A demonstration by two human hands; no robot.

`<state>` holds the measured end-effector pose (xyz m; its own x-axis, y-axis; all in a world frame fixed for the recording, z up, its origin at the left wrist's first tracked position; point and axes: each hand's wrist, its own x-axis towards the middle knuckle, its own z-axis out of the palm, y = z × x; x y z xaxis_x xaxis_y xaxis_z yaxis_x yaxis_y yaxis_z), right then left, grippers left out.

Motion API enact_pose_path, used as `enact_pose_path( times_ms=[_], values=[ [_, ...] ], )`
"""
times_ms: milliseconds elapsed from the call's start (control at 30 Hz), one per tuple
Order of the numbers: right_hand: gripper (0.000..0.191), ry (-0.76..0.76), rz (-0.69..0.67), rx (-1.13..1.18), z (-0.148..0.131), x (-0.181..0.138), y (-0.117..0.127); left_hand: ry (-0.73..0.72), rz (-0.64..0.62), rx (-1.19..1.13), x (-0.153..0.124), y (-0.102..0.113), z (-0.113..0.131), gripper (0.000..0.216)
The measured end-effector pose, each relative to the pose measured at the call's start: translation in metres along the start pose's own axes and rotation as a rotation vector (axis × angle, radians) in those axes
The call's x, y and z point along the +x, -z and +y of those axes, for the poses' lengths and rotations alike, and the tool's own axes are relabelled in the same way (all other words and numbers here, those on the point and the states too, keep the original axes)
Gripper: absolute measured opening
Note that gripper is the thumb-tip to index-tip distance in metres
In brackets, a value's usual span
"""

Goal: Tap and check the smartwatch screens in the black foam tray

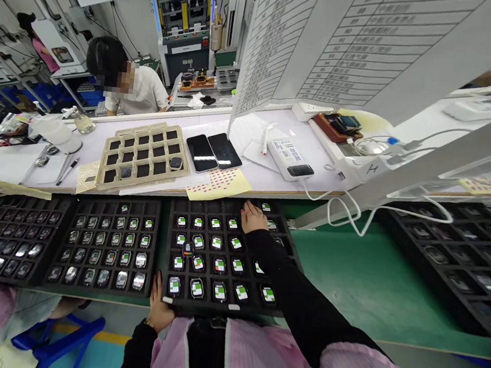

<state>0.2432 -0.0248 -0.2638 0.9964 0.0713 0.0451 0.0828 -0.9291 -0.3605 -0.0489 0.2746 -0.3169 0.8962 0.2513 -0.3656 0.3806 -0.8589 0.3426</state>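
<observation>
Green table (337, 270) below a white shelf (324, 177), head view only. Our landmark: the foam tray (189, 206) straight ahead of us, lit watches (219, 291) sitting in its slots. Our left hand (159, 308) is at the tray's near-left corner, grip laid flat, nothing in it; best we steady the tray lightly there. Our right hand (253, 217) reaches the tray's far edge, right of middle; can't tell if that grip pinches a watch. We should keep our black sleeve (282, 273) clear of the tray's right-hand columns.
</observation>
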Motion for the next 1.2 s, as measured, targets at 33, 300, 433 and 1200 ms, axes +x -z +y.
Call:
enact_pose_path(
  times_ms=[33, 300, 433, 1200],
  values=[
    [0.051, -0.027, 0.003, -0.006, 0.003, 0.001, -0.001, 0.002, -0.002, -0.004, 0.0, 0.0, 0.0, 0.106],
    [0.058, -0.136, -0.047, 0.01, 0.019, 0.014, -0.005, 0.027, -0.019, -0.018, 0.001, 0.0, 0.001, 0.109],
    [0.059, -0.093, -0.067, 0.075, 0.02, 0.016, 0.001, 0.036, -0.023, -0.029, 0.0, 0.001, 0.002, 0.107],
    [0.061, 0.713, -0.33, 0.279, -0.11, -0.142, -0.026, 0.008, -0.004, -0.086, -0.006, 0.008, 0.005, 0.102]
  ],
)
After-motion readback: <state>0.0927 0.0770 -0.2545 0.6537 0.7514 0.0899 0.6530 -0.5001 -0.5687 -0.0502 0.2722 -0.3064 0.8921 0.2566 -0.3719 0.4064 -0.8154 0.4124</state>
